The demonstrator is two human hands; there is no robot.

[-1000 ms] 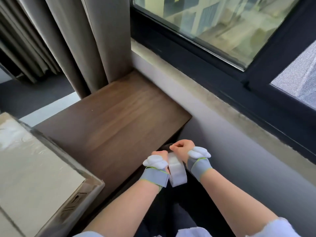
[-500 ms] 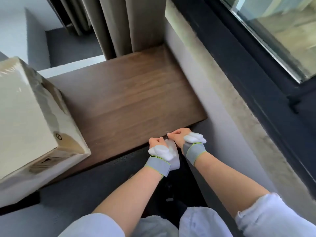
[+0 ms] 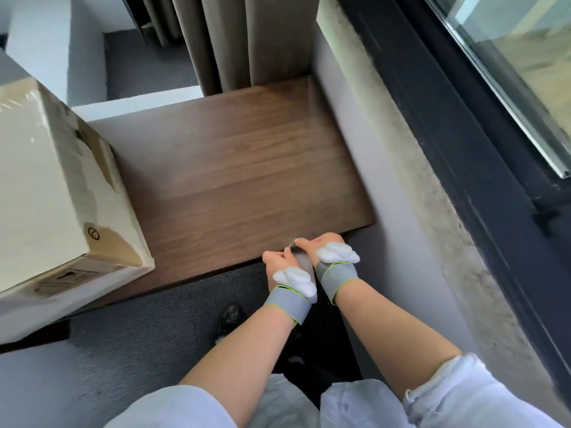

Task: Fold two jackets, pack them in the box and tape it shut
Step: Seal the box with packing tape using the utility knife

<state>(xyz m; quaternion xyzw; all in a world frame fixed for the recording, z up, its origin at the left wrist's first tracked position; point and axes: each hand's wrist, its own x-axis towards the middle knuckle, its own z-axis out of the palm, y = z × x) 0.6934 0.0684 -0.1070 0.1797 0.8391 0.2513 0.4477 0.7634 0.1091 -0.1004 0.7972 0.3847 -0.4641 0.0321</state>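
A roll of clear tape (image 3: 304, 262) sits between my two hands, just off the near edge of the wooden bench (image 3: 247, 186). My left hand (image 3: 279, 261) grips the roll from the left. My right hand (image 3: 321, 244) pinches the tape's end at the top of the roll. Both wrists wear grey straps with white pads. The closed cardboard box (image 3: 46, 186) stands on the bench at the left, with glossy tape over its top. No jackets are visible.
Beige curtains (image 3: 241, 41) hang behind the bench. A grey wall and concrete sill (image 3: 411, 168) with a dark window frame run along the right. Grey carpet (image 3: 139, 329) and a dark shoe (image 3: 228, 316) lie below my arms.
The view has tilted down and to the left, bringing more of the box and floor into sight. My hands stay together on the tape roll, now at the bench's near edge.
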